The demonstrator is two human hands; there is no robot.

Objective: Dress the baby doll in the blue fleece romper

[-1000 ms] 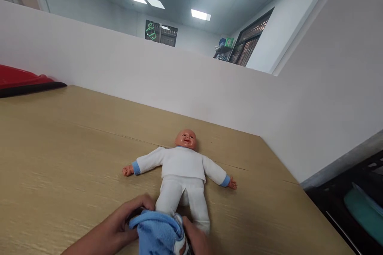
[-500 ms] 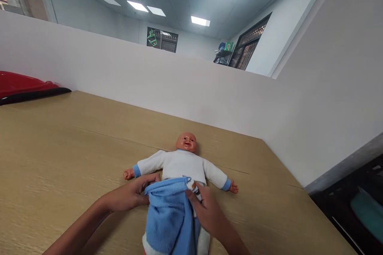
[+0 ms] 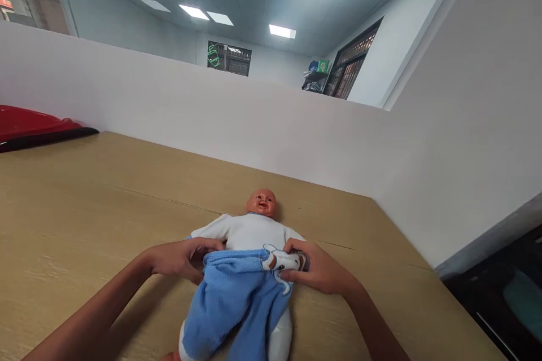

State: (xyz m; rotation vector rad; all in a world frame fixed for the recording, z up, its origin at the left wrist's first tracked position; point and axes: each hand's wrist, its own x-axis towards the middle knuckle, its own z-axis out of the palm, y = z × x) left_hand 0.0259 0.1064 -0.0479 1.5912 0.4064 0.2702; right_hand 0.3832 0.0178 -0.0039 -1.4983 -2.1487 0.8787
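A baby doll (image 3: 254,227) in a white suit lies on its back on the wooden table (image 3: 84,203), head towards the white partition. A light blue garment (image 3: 235,299) with a white patch covers its legs up to the waist. My left hand (image 3: 180,259) pinches the garment's top edge at the doll's left side. My right hand (image 3: 317,268) grips the top edge on the other side, by the white patch. Both of the doll's arms are hidden under my hands.
A red and black object (image 3: 34,127) lies at the far left of the table. A white partition (image 3: 237,124) runs along the back and right edges. Beyond the right edge, a dark crate (image 3: 503,293) holds something teal.
The blue garment has been pulled up over the doll's legs to its waist. My hands moved apart, each to one side of the waistband.
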